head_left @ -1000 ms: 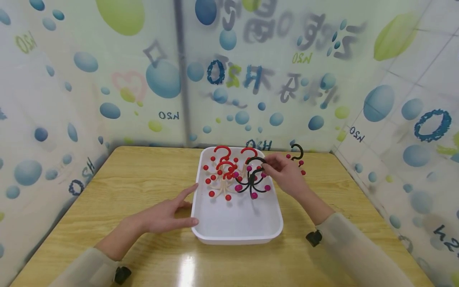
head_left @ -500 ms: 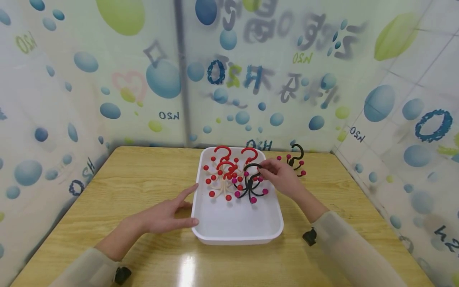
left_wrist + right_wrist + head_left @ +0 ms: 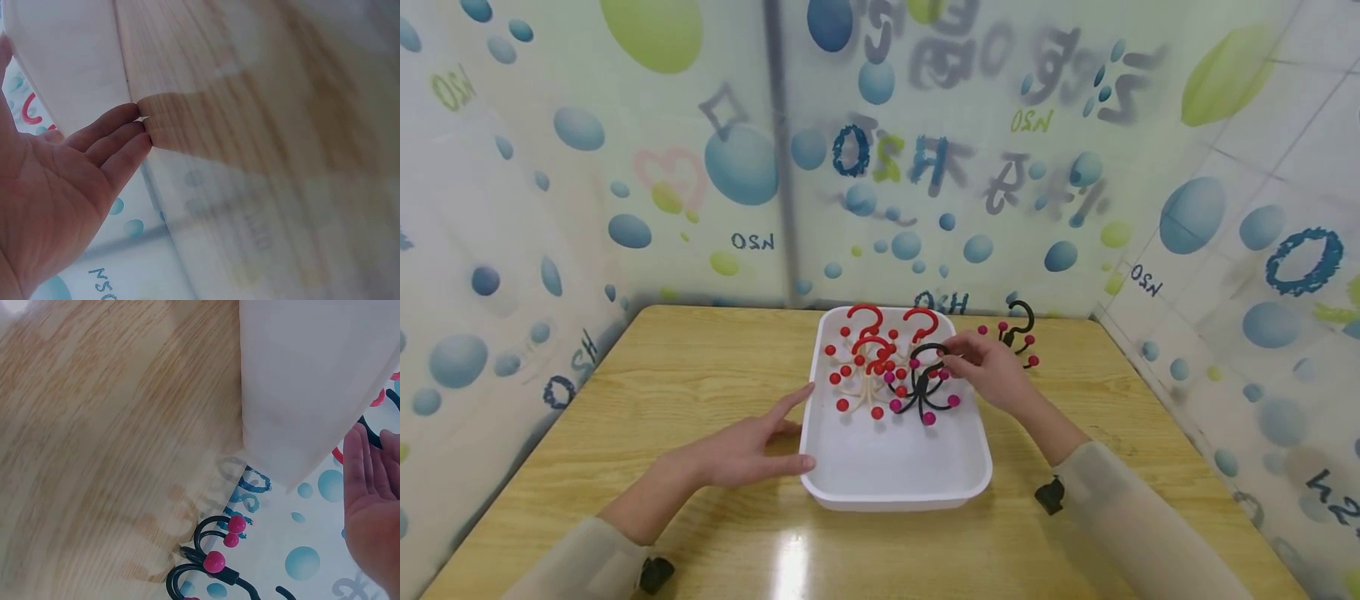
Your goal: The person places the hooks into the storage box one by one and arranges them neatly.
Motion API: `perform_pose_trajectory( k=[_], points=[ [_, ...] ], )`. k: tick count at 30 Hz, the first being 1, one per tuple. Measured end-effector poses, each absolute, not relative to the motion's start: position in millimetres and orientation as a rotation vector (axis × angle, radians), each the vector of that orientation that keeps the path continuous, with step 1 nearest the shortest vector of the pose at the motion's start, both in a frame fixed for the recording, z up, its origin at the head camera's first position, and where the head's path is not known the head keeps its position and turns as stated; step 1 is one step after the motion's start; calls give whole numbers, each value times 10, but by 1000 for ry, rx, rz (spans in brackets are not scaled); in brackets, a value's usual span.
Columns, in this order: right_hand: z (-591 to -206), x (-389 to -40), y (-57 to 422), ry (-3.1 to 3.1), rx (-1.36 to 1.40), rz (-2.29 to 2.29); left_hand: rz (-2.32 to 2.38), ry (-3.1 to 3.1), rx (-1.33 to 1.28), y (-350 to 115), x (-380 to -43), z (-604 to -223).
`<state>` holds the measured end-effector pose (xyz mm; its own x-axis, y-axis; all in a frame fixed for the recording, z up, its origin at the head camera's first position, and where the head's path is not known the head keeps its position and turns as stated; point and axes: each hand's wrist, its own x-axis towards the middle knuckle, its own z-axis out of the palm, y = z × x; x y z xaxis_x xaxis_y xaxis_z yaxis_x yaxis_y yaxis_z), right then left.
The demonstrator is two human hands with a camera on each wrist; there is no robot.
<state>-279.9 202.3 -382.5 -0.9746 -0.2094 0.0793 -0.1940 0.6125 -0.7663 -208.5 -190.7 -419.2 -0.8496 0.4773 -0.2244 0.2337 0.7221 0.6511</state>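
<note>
My right hand (image 3: pixel 996 371) pinches the curved hook handle of a black head massager (image 3: pixel 922 387) with magenta ball tips. Its legs stand inside the white tray (image 3: pixel 895 467), or just above its floor; I cannot tell which. Beside it in the tray are several head massagers (image 3: pixel 868 390) with red hooks, cream legs and red balls. My left hand (image 3: pixel 737 454) touches the tray's left side, thumb and forefinger at the rim. In the left wrist view, that hand's other fingers (image 3: pixel 128 156) are straight, near the tray's base.
Another black head massager (image 3: pixel 1010 338) stands on the wooden table (image 3: pixel 700 358) behind my right hand; the right wrist view shows its magenta balls (image 3: pixel 214 562). A wall (image 3: pixel 700 267) printed with bubbles borders the table's far edge.
My right hand has moved slightly left and towards me, bringing the black head massager lower and nearer the tray's front. During the last half second it barely moves. The left hand stays put.
</note>
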Motion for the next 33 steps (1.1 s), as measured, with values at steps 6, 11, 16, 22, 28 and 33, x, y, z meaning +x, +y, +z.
perform_pose_trajectory(
  k=[6, 11, 16, 22, 28, 33],
  points=[
    [-3824, -2782, 2080, 2798, -319, -1333, 896, 2550, 553, -1903, -2086, -4191],
    [-3819, -2763, 2151, 2813, -303, -1345, 896, 2547, 548, -1898, -2087, -4192],
    [-3826, -2747, 2285, 2843, -289, -1353, 890, 2550, 543, -1900, -2086, -4198],
    [-3841, -2746, 2523, 2833, -282, -1383, 898, 2545, 544, -1907, -2085, -4203],
    [-3833, -2737, 2776, 2870, -239, -1408, 887, 2550, 550, -1903, -2088, -4199],
    [-3835, -2757, 2961, 2914, -224, -1415, 882, 2548, 541, -1899, -2083, -4177]
  ],
)
